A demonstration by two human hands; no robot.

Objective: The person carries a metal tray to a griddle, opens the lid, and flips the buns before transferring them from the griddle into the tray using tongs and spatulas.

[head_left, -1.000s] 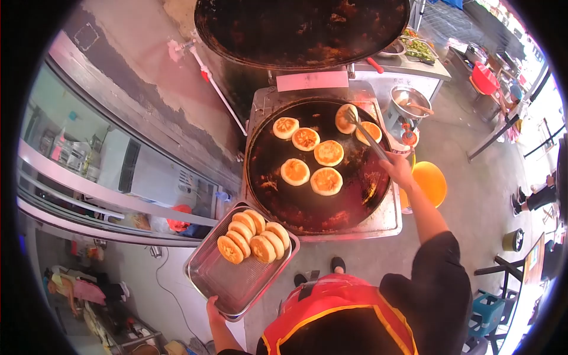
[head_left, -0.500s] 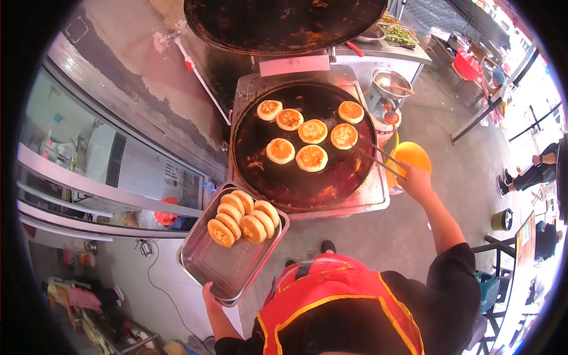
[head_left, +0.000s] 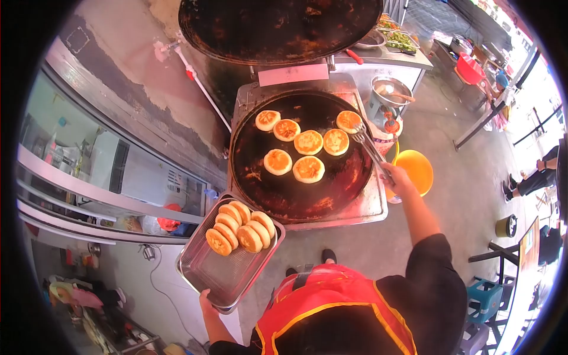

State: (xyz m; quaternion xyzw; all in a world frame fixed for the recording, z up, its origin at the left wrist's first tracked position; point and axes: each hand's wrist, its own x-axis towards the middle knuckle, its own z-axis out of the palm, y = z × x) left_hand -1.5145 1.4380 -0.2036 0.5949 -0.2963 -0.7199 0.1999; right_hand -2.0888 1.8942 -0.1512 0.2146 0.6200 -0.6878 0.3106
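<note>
My right hand is closed round the handle of metal tongs, whose parted tips are at the right side of the round black griddle. One tip is close to the rightmost flatbread; whether they touch I cannot tell. Several browned round flatbreads lie flat on the griddle, one of them just left of the tongs. My left hand grips the near edge of a metal tray. In the tray's far half several flatbreads lean on each other in rows.
The griddle's raised lid stands behind it. Right of the griddle are a steel pot and a yellow bucket. Food trays sit on a counter at the back. A sliding window runs along the left. People are at the right edge.
The flatbread held up by the tongs a second ago now lies flat beside the others. The tongs have moved from it up to the rightmost flatbread. My left hand still holds the tray.
</note>
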